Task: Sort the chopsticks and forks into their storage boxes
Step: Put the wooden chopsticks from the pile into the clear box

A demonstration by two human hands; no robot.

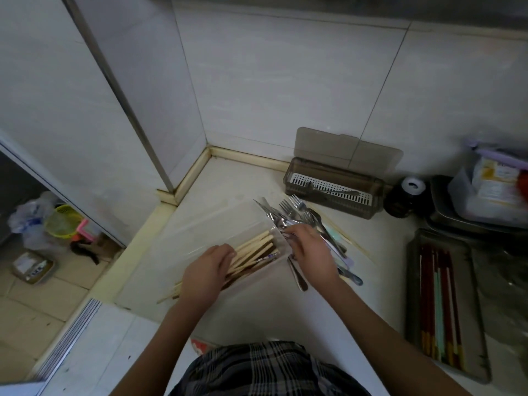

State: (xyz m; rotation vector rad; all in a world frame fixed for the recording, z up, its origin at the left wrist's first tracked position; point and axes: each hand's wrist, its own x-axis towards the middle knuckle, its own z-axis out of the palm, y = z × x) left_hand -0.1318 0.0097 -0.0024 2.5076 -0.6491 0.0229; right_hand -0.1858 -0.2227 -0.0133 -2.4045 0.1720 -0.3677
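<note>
A clear plastic box (217, 224) lies slantwise on the counter with several pale wooden chopsticks (254, 247) in it. My left hand (205, 272) rests on the chopsticks' near ends, fingers curled over them. My right hand (311, 252) grips a bundle of metal forks (288, 214) at the box's right end. Loose cutlery (343, 261) and a stray chopstick lie under and right of that hand. A brown box (331, 185) with a white perforated tray, lid up, stands by the wall with one fork inside. A second brown box (445, 304) at the right holds red and green chopsticks.
A dark round jar (405, 198) stands right of the open brown box. A metal tray (471, 218) piled with packets fills the far right. The counter ends at a raised kerb on the left, with floor clutter below. White tiled walls close off the back.
</note>
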